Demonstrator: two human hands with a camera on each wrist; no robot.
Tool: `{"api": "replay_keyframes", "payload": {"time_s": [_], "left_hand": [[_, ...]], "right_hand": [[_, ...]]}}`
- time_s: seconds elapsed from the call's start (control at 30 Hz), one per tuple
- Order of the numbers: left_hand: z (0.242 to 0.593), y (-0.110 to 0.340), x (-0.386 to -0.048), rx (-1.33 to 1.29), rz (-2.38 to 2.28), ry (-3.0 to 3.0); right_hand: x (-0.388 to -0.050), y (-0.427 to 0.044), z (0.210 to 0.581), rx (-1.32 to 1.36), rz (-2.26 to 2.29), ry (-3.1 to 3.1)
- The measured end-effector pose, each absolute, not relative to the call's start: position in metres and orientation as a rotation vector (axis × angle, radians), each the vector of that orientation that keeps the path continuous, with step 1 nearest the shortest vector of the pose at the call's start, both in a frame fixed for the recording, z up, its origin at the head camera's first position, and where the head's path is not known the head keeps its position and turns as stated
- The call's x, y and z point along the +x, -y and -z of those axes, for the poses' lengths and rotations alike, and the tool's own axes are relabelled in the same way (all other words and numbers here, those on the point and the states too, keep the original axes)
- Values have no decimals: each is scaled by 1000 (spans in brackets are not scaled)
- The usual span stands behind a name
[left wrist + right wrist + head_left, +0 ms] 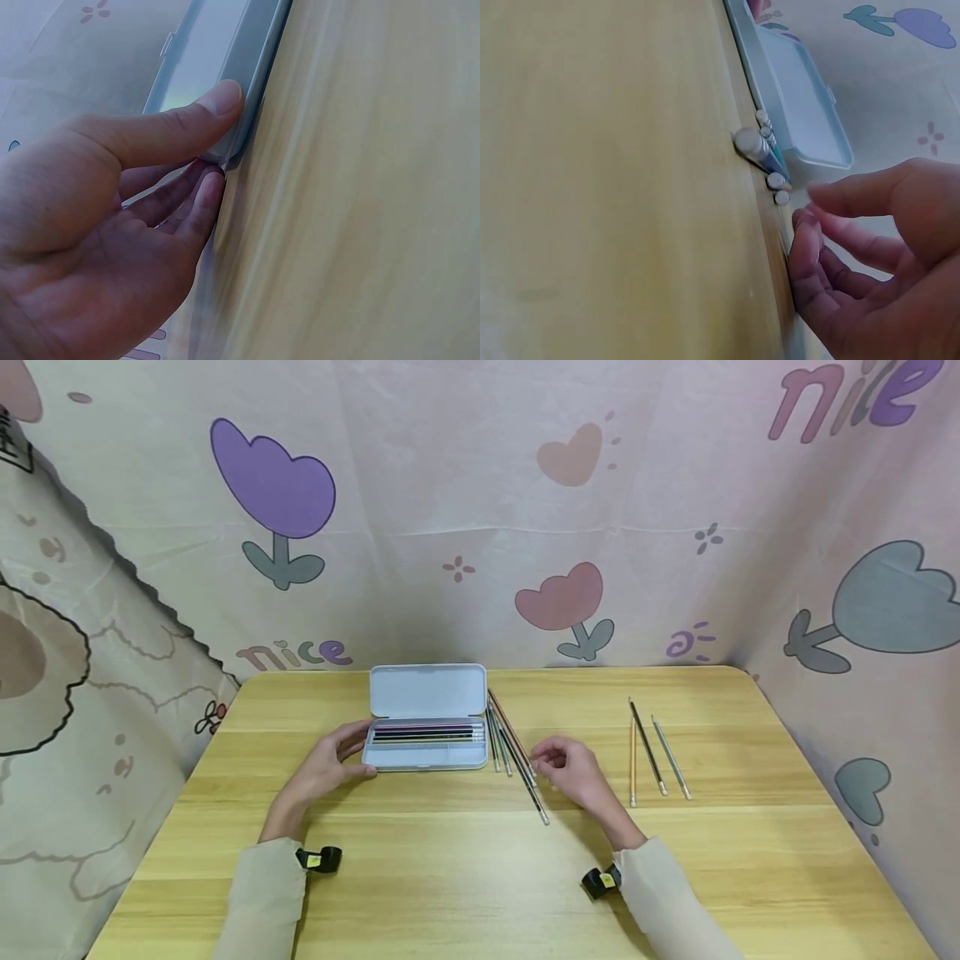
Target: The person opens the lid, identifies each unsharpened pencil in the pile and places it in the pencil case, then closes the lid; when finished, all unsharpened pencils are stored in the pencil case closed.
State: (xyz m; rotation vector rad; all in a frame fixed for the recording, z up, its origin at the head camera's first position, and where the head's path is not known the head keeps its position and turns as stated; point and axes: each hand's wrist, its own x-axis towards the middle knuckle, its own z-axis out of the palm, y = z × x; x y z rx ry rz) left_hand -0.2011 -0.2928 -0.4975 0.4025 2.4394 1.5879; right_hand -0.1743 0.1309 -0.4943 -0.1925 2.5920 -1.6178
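Observation:
A light blue pencil case (427, 757) lies with its lid (428, 691) raised. Several pencils (427, 733) lie lengthwise in its rear compartment. My left hand (322, 766) holds the case by its left end; in the left wrist view the thumb (223, 97) presses on the rim and the other fingers are against the outside corner. Just right of the case, several loose pencils (534, 793) lie fanned out, eraser ends toward me. Beside them is my right hand (572, 770), fingers loosely bent, with nothing visible between thumb and fingertips in the right wrist view.
Farther right, three separate pencils lie on the wooden table (450, 877): a yellow one (633, 764), a black one (648, 747) and a grey-green one (671, 758). A printed cloth (427, 485) hangs behind the table and at both sides.

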Motion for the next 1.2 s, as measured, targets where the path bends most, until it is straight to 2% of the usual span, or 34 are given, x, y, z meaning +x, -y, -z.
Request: {"api": "replay_keyframes", "payload": {"time_s": [0.77, 1.07, 1.2], "left_hand": [[498, 291, -203, 394, -1586, -2443], [499, 291, -200, 389, -1584, -2452], [498, 292, -201, 398, -1586, -2454]], "right_hand": [[-175, -128, 493, -191, 1340, -2856], [-178, -137, 490, -23, 1240, -2891], [-178, -142, 490, -41, 1231, -2891]]}}
